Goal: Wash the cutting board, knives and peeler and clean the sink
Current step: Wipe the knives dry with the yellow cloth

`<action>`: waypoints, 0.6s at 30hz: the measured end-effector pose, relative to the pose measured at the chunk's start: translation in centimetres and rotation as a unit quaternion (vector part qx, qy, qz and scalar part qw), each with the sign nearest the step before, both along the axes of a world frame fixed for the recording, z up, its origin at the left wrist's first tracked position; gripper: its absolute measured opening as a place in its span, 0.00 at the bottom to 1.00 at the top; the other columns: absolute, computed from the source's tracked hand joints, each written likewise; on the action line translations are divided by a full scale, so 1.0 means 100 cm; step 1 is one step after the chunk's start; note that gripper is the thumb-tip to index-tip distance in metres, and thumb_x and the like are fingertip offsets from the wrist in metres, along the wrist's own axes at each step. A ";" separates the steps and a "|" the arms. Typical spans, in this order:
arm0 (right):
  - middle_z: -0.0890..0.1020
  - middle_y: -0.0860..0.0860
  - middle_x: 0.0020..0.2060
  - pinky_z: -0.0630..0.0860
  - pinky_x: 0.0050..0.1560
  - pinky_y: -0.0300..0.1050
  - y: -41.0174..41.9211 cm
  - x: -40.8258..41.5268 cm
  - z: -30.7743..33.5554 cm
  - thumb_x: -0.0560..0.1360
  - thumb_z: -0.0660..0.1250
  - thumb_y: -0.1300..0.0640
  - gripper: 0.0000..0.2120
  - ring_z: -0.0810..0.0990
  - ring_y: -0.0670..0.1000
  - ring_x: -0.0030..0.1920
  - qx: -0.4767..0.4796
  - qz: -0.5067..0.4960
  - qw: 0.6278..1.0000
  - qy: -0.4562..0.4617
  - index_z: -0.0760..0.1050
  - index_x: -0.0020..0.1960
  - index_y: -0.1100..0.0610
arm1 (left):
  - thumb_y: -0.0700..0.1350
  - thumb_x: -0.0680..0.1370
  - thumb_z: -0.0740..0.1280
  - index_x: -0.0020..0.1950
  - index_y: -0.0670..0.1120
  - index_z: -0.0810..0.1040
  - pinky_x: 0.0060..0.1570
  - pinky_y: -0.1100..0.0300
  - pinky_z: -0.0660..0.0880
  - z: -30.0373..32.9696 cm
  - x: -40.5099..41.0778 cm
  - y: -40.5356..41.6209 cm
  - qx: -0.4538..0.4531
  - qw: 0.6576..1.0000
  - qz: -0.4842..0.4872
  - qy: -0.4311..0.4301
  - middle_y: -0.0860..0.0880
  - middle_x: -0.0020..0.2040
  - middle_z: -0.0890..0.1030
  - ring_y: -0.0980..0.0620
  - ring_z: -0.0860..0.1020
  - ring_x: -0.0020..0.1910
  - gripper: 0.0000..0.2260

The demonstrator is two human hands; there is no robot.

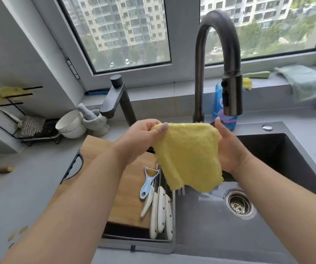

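A yellow cloth [188, 156] hangs spread above the dark sink [271, 149]. My left hand [141, 138] pinches its upper left corner. My right hand [227, 149] grips its right edge from behind, fingers mostly hidden by the cloth. Below, a wooden cutting board [130, 195] lies tilted over the sink's left side. A blue-handled peeler [148, 182] rests on the board. Several white-handled knives [161, 212] lie in a wire rack beside it.
The tall dark faucet [229, 80] arches over the sink, a second tap [117, 100] to its left. A blue bottle [223, 113] stands behind. The drain strainer [239, 203] sits in the basin. Bowls [71, 124], a mortar [94, 119] and a rack [35, 130] occupy the left counter.
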State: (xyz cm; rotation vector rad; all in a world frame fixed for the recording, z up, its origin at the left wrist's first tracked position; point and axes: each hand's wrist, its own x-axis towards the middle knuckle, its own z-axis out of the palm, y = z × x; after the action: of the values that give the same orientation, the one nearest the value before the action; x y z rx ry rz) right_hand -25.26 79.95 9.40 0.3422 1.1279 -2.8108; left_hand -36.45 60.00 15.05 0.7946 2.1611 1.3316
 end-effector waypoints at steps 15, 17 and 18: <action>0.85 0.60 0.44 0.80 0.32 0.60 -0.014 0.019 -0.107 0.48 0.77 0.55 0.31 0.85 0.62 0.39 -0.303 -0.204 0.930 -0.051 0.79 0.51 0.57 | 0.47 0.74 0.64 0.35 0.47 0.69 0.37 0.62 0.69 -0.196 0.031 -0.022 -0.420 0.888 0.176 -0.060 0.49 0.36 0.75 0.46 0.75 0.37 0.09; 0.85 0.60 0.41 0.79 0.29 0.59 -0.016 0.022 -0.102 0.58 0.73 0.53 0.23 0.85 0.61 0.36 -0.288 -0.218 0.930 -0.070 0.77 0.52 0.57 | 0.52 0.73 0.66 0.36 0.49 0.68 0.35 0.61 0.67 -0.193 0.037 -0.017 -0.455 0.876 0.161 -0.007 0.51 0.36 0.74 0.49 0.75 0.38 0.11; 0.85 0.59 0.40 0.80 0.28 0.58 -0.017 0.022 -0.101 0.67 0.68 0.51 0.15 0.85 0.60 0.35 -0.288 -0.221 0.928 -0.083 0.77 0.51 0.56 | 0.54 0.73 0.67 0.37 0.49 0.68 0.35 0.61 0.67 -0.190 0.039 -0.015 -0.467 0.872 0.149 0.011 0.52 0.36 0.73 0.50 0.74 0.38 0.12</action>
State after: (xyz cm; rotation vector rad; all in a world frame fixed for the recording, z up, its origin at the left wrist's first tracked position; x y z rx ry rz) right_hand -23.08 78.28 -0.69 0.8359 0.1632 -3.2261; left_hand -32.56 58.50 -3.95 0.0793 2.5980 0.2377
